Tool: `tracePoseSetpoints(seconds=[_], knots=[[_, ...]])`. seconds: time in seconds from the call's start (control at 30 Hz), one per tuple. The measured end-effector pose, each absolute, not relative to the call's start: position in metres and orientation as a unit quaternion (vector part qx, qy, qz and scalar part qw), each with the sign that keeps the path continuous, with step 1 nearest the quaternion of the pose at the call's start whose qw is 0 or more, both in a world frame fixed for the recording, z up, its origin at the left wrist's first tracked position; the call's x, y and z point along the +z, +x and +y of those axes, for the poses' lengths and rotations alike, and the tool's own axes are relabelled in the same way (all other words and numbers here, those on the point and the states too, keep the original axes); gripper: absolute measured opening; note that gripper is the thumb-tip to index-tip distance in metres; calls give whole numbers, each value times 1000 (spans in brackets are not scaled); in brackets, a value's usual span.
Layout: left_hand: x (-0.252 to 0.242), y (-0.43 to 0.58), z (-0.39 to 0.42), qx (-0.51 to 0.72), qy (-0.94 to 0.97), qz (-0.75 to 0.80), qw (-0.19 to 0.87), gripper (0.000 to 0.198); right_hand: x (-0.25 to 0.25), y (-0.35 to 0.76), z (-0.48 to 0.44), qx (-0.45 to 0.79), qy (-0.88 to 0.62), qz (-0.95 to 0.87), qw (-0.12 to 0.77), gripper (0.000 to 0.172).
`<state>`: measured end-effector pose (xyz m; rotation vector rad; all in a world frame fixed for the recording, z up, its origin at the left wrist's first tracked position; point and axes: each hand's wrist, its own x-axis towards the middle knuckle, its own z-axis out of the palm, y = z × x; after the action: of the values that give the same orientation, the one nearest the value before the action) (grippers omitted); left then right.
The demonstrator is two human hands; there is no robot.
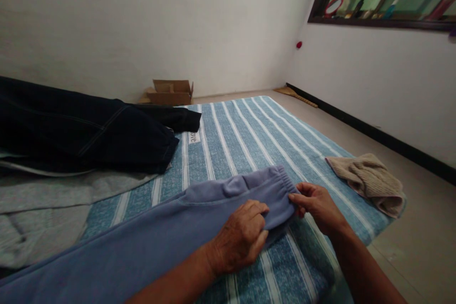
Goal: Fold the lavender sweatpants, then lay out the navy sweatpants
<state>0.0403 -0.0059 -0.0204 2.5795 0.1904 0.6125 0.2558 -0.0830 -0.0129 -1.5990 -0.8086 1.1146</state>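
Blue-purple sweatpants lie lengthwise across the bed, folded over, with the gathered elastic waistband toward the right. My left hand is on the cloth near the front edge below the waistband, its fingers curled and closed on the fabric. At the waistband's outer end, my right hand pinches the elastic between thumb and fingers. Some fingertips of the right hand are hidden behind the cloth.
A blue-and-white striped cover spreads over the bed. Dark trousers and a grey garment lie at left. A beige towel sits at the bed's right edge. Beyond are a cardboard box and a broom.
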Motion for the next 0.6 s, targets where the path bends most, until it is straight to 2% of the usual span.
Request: tracePoseSetpoints(seconds=[0.17,0.3,0.43,0.5,0.6], knots=[[-19,40,-5,166,953,61,245,6,-19,255,-85,440,-694,-321,471,22],[-18,42,-4,165,954,74,239,15,-21,254,-87,433,-696,-330,468,19],[-19,49,2,191,960,121,168,18,-20,255,-90,431,-701,-336,458,19],[-25,50,5,181,965,146,125,28,-20,254,-91,430,-708,-335,450,20],[-36,50,8,142,969,168,109,54,-21,251,-92,424,-712,-340,445,20]])
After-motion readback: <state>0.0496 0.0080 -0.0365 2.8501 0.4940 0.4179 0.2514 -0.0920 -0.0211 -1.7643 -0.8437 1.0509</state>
